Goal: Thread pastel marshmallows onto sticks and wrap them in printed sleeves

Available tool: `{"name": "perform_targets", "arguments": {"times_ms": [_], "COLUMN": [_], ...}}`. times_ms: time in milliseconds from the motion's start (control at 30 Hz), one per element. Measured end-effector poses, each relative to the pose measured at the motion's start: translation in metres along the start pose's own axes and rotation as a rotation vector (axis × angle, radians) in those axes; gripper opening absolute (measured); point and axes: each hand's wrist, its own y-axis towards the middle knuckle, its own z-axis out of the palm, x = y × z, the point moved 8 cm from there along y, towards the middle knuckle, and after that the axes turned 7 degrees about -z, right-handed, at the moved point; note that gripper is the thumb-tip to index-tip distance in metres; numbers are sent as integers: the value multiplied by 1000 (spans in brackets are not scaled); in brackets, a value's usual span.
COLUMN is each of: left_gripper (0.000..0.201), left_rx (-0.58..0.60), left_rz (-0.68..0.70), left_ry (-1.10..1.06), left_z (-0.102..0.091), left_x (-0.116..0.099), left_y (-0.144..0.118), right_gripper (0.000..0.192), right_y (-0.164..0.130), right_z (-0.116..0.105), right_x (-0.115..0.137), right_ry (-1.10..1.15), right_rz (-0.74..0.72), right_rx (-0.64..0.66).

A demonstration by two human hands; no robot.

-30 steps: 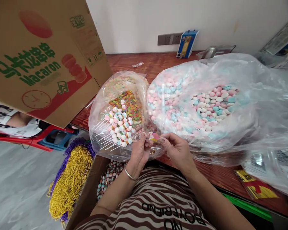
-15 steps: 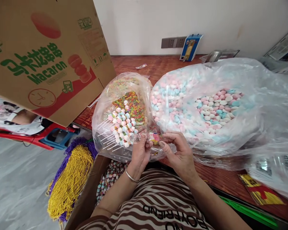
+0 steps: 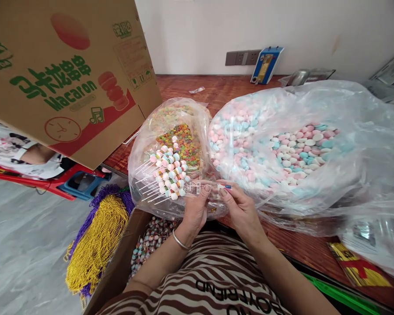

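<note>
My left hand (image 3: 197, 212) is closed, thumb and fingers pinching a small clear printed plastic wrapper (image 3: 193, 188) with a barcode-like label. My right hand (image 3: 243, 214) pinches the other end of this wrapper, where a bit of blue and red print shows. Just left of the fingers lies a pile of candy skewers (image 3: 172, 173), pastel pieces threaded on white sticks pointing left. They rest on an open plastic bag of small colourful ring candies (image 3: 185, 142). To the right, a large clear bag holds pink, white and blue candies (image 3: 302, 151).
A Macaron cardboard box (image 3: 75, 78) stands at left. Below me, an open carton (image 3: 121, 258) holds many wrapped skewers (image 3: 154, 240). Gold and purple bead strands (image 3: 98, 245) hang beside it. A blue device (image 3: 267, 65) leans by the wall sockets. Another person's arm (image 3: 37, 154) shows at far left.
The wrapper has turned between my hands: its pink and yellow print no longer shows, and more of its clear, labelled part does. My right fingers have closed onto its end. The view has shifted slightly.
</note>
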Motion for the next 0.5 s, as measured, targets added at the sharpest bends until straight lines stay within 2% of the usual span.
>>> {"name": "perform_targets", "arguments": {"times_ms": [67, 200, 367, 500], "left_gripper": [45, 41, 51, 45], "left_rx": [45, -35, -106, 14], "left_rz": [-26, 17, 6, -62], "left_ry": [17, 10, -20, -3], "left_z": [3, -8, -19, -16], "left_x": [0, -4, -2, 1], "left_y": [0, 1, 2, 4], "right_gripper": [26, 26, 25, 25], "right_y": [1, 1, 1, 4], "right_z": [-4, -5, 1, 8], "right_x": [-4, -8, -11, -11], "right_ry": [-7, -38, -62, -104], "right_rz": [4, -10, -20, -67], "right_rx": [-18, -7, -19, -2]}}
